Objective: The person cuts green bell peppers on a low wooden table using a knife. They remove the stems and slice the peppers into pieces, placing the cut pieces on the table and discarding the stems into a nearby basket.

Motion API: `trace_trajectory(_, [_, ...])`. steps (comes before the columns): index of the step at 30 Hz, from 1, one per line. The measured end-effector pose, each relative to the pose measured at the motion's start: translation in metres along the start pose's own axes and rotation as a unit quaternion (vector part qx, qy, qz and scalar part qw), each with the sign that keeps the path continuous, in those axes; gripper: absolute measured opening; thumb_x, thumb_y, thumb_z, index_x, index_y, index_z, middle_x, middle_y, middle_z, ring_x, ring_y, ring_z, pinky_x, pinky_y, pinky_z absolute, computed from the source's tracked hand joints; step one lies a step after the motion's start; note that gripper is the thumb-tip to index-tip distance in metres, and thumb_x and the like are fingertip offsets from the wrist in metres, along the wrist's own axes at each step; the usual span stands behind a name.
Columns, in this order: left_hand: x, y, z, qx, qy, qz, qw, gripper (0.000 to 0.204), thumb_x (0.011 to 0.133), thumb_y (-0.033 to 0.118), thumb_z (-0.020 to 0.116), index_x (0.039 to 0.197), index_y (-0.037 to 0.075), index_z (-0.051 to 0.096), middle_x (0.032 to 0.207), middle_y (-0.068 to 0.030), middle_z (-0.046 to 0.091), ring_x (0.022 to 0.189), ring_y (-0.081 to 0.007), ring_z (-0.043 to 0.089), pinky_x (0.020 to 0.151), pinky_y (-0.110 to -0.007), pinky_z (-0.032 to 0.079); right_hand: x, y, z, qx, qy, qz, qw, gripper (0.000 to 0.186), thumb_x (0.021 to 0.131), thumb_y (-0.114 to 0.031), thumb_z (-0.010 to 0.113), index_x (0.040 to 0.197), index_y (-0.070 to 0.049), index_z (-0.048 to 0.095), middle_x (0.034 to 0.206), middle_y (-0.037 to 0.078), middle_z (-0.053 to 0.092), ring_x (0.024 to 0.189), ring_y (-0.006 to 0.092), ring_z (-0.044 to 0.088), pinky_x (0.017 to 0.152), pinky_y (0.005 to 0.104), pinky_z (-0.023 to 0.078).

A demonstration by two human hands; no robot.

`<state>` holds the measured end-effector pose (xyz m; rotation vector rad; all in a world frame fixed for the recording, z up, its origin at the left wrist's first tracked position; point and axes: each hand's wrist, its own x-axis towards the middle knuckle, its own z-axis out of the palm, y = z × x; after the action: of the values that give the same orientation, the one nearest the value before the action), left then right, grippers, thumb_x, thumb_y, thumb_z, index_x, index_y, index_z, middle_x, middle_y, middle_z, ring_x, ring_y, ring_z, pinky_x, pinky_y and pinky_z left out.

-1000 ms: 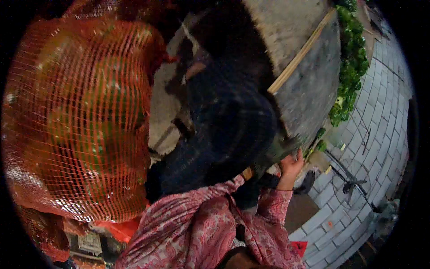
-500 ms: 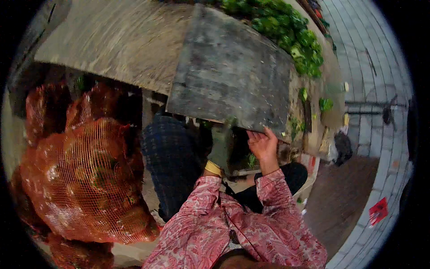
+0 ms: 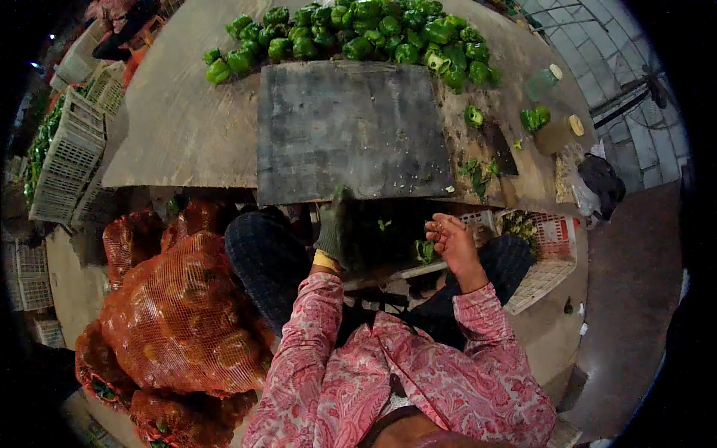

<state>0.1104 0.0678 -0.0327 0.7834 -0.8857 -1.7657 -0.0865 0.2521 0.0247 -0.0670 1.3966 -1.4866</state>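
Observation:
A dark, worn rectangular board [image 3: 351,138] lies on the table in front of me, scattered with small pale bits. My left hand [image 3: 328,233], in a grey-green glove with a yellow cuff, is by the board's near edge; its fingers are blurred and partly lost against the dark. My bare right hand [image 3: 452,243] hangs just below that edge, apart from the board, fingers loosely bent and nothing visible in them. Between my knees is a dark space with a green pepper piece [image 3: 425,252] near my right hand. Green peppers [image 3: 373,33] are heaped beyond the board.
Filled red net sacks [image 3: 187,313] stand at my left. White crates [image 3: 71,153] are farther left. Right of the board are a cut pepper [image 3: 473,116], green scraps [image 3: 478,175], two jars [image 3: 556,137] and a black bag [image 3: 600,179]. A red-and-white basket [image 3: 549,280] stands beside my right knee.
The view has swung, showing more of the pepper heap and the crates. My right hand has come off the board's near edge; my gloved left hand remains near it.

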Motion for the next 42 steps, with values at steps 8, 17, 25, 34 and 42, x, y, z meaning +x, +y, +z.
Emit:
trace_trajectory(8, [0.004, 0.009, 0.006, 0.039, -0.019, 0.015, 0.999, 0.035, 0.097, 0.017, 0.05, 0.128, 0.001, 0.051, 0.124, -0.0151, 0.057, 0.109, -0.027, 0.058, 0.092, -0.042, 0.048, -0.015, -0.027, -0.044, -0.056, 0.023, -0.119, 0.991, 0.024, 0.095, -0.023, 0.058, 0.113, -0.008, 0.06, 0.096, 0.006, 0.068, 0.075, 0.0107, 0.065, 0.053, 0.0192, 0.04])
trace_trajectory(17, [0.004, 0.006, 0.027, 0.052, -0.034, 0.006, 0.998, 0.036, 0.097, 0.017, 0.05, 0.129, 0.001, 0.05, 0.124, -0.0153, 0.057, 0.109, -0.0275, 0.058, 0.092, -0.042, 0.048, 0.005, -0.016, -0.057, -0.054, 0.053, -0.071, 0.995, 0.026, 0.096, -0.021, 0.055, 0.116, -0.005, 0.059, 0.096, 0.006, 0.068, 0.076, 0.0114, 0.066, 0.054, 0.0205, 0.041])
trace_trajectory(25, [0.001, 0.029, 0.04, 0.014, -0.047, -0.002, 0.999, 0.036, 0.097, 0.017, 0.049, 0.129, 0.002, 0.05, 0.125, -0.0155, 0.057, 0.11, -0.0279, 0.058, 0.092, -0.043, 0.048, 0.015, 0.009, -0.04, -0.067, -0.008, -0.038, 0.997, 0.029, 0.094, -0.022, 0.058, 0.117, -0.005, 0.058, 0.096, 0.007, 0.068, 0.075, 0.0127, 0.066, 0.05, 0.021, 0.042])
trace_trajectory(34, [-0.076, 0.115, 0.006, -0.117, 0.004, -0.157, 0.981, 0.043, 0.096, 0.03, 0.049, 0.129, 0.002, 0.051, 0.13, -0.0152, 0.053, 0.114, -0.0312, 0.054, 0.095, -0.047, 0.045, 0.036, 0.035, -0.064, 0.028, 0.028, -0.013, 0.999, 0.037, 0.092, -0.022, 0.061, 0.123, -0.006, 0.054, 0.104, 0.006, 0.065, 0.083, 0.0148, 0.066, 0.06, 0.0272, 0.046])
trace_trajectory(42, [-0.193, 0.179, -0.047, 0.056, 0.083, -0.142, 0.985, 0.042, 0.097, 0.031, 0.045, 0.123, -0.001, 0.056, 0.122, -0.013, 0.06, 0.113, -0.0271, 0.056, 0.097, -0.04, 0.043, 0.098, 0.053, -0.072, 0.253, -0.026, -0.018, 0.967, 0.02, 0.09, -0.022, 0.059, 0.107, -0.012, 0.06, 0.097, 0.003, 0.063, 0.091, 0.0207, 0.061, 0.073, 0.0389, 0.05])
